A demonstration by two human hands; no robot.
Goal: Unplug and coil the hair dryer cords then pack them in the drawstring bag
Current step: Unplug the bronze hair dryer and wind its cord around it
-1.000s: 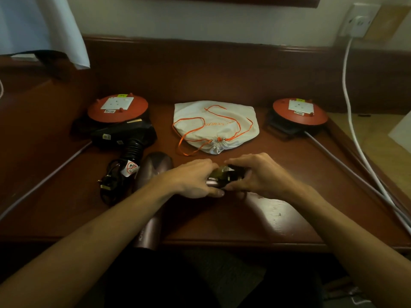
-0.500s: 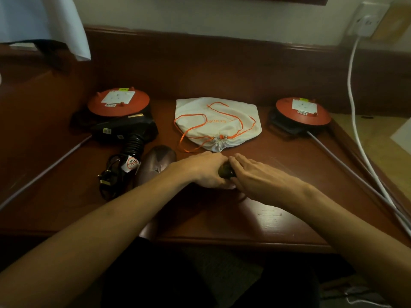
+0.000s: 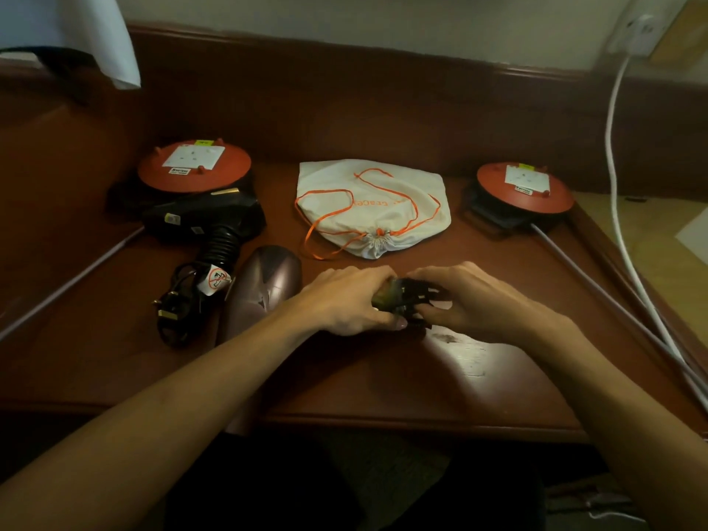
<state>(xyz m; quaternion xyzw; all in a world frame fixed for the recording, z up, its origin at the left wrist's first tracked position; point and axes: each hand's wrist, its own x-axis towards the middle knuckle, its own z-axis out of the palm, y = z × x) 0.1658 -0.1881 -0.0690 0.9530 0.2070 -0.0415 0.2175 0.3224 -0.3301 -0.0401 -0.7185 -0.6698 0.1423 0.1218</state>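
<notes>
The brown desk [image 3: 383,381] holds a white drawstring bag [image 3: 373,208] at the back and a pink hair dryer [image 3: 264,285] on the left. In front, the left hand [image 3: 350,300] and right hand [image 3: 473,300] both hold a bunched black cord [image 3: 408,300].

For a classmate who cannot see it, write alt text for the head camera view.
Both hands, left hand and right hand, grip a dark cord bundle on a wooden desk. Behind lies a closed white drawstring bag; a black hair dryer lies to the left.
</notes>
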